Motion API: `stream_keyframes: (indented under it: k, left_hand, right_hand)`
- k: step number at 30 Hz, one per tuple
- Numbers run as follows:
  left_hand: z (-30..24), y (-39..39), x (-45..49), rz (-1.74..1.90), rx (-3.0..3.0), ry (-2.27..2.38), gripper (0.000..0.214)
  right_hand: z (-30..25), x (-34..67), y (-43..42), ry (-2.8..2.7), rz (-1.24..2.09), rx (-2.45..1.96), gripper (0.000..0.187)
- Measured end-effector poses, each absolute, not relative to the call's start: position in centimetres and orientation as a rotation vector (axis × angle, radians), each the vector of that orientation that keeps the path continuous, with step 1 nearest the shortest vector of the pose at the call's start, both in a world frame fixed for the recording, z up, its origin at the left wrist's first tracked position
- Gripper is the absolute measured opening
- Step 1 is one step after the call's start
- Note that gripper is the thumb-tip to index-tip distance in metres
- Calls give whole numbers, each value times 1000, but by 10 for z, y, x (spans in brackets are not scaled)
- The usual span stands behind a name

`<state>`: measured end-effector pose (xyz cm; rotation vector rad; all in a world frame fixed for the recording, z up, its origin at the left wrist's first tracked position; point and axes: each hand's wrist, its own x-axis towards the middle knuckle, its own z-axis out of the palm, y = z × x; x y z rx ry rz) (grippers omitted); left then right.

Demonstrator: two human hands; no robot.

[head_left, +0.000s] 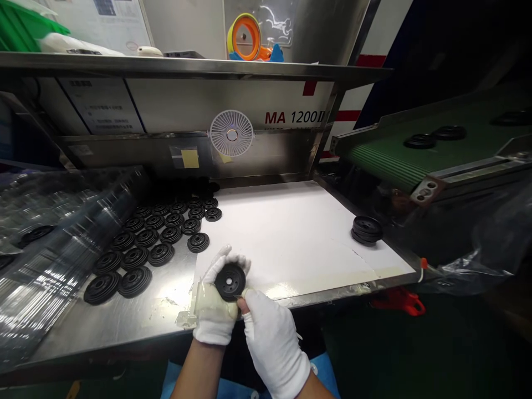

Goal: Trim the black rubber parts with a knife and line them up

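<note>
left hand [214, 313]: curled closed, gripping black disc [230, 281] from behind | right hand [274, 346]: thumb and fingers pinching disc's lower edge | disc: face up between hands, nearer left | beyond: white sheet [295, 238]; disc rows [153, 238] left on worktop [141, 327]; disc stack [366, 230] right

disc [230, 281] — black, ribbed | gloves [272, 343] — white | belt [386, 155] — green, striped
</note>
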<state>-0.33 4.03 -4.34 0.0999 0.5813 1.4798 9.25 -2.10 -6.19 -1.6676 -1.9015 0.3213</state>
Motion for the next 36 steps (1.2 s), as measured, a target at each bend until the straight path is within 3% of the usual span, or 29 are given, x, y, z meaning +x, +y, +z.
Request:
stream_keyframes:
  k: [4,10,14,18,23,36]
  left_hand:
    - [-43,37,-7,1308,129,575,34]
    - [-48,47,0,1477,25,612,14]
    - [-47,42,2,1569,116,608,31]
    - [-46,36,-2,1364,146,556,38]
    - [-48,42,0,1448,58,580,24]
    - [-44,44,2,1594,64,678,17]
  right_hand:
    - [-62,102,-17,-1851,308,-1686,23]
    - [-67,95,-21,-1862,278,-1688,25]
    - [-67,91,-22,-1866,303,-1656,24]
    - [-66,100,-20,-1843,276,-1670,25]
    - [-67,101,-20,-1836,242,-1715,26]
    - [-54,108,-21,-1572,721,-1585,35]
